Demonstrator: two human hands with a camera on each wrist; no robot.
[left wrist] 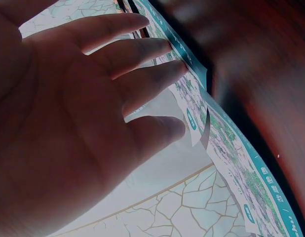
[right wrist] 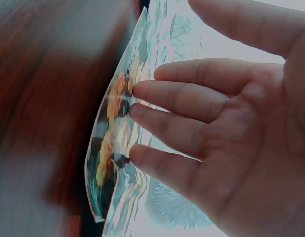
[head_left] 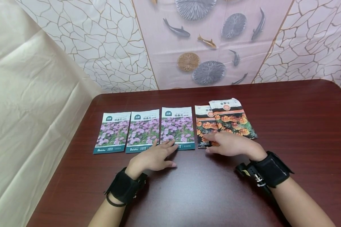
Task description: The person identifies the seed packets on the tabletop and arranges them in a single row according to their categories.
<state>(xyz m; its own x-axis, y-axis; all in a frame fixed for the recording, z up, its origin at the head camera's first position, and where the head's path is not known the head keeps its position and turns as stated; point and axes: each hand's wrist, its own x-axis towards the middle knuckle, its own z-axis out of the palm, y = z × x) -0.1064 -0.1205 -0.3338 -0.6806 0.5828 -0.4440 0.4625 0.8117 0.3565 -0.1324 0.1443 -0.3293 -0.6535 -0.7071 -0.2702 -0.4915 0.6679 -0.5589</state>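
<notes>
Three seed packets with purple flowers stand side by side: a left one (head_left: 112, 132), a middle one (head_left: 143, 129) and a right one (head_left: 177, 126). To their right lie two orange-flower seed packets, the upper one (head_left: 233, 116) overlapping the lower one (head_left: 203, 124). My left hand (head_left: 154, 156) has its fingers spread over the lower edges of the middle and right purple packets. My right hand (head_left: 231, 144) reaches over the bottom of the orange pair, its fingertips touching a packet (right wrist: 110, 128) in the right wrist view. Neither hand grips anything.
All packets lie on a dark red-brown table (head_left: 295, 126). Behind it hangs a patterned cloth (head_left: 210, 47) with fish and round shapes. A pale cloth (head_left: 31, 110) hangs along the left edge. Each wrist wears a black strap (head_left: 125, 186).
</notes>
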